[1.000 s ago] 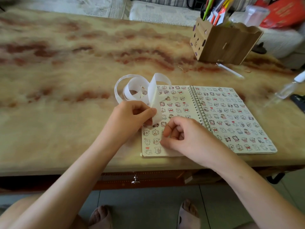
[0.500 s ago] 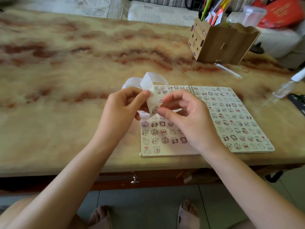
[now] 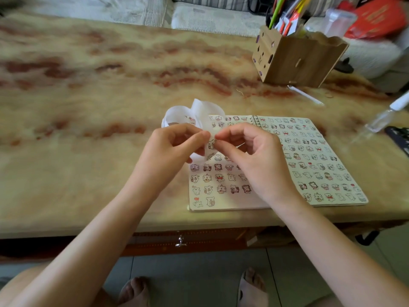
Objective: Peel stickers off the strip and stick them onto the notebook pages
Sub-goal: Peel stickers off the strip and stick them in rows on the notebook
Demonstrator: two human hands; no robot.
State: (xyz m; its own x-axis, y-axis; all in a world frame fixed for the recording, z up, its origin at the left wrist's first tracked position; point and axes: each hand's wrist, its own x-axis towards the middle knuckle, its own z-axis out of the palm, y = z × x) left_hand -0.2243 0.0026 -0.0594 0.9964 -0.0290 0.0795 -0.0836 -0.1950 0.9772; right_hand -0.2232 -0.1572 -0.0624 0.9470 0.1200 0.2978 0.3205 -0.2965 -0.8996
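- sticker strip (image 3: 202, 113): white backing, curled in loops, held up over the far-left corner of the notebook; the loose loops hang off to the far left over the table
- one small cartoon sticker (image 3: 211, 144) shows on the strip between the two hands
- left hand (image 3: 174, 147): thumb and index finger pinch the strip from the left, other fingers curled under
- right hand (image 3: 254, 156): index tip and thumb closed together at the strip's right edge; cannot tell if they have the sticker or just the backing
- notebook (image 3: 232, 206): spiral-bound, lying open and flat near the table's near edge, right of centre; both pages covered in rows of small cartoon animal stickers; bottom of the left page partly bare
- table (image 3: 88, 107): tan and red marbled top, drawer knob (image 3: 180, 240) below the near edge
- wooden pen holder (image 3: 296, 60): far right, holds coloured pens (image 3: 285, 16)
- white stick (image 3: 306, 95) lying just near of the holder
- clear bottle (image 3: 385, 118) with white cap at the right edge
- red bag (image 3: 380, 16) far right, print too blurred to read
- bare feet (image 3: 132, 291) on the grey floor tiles
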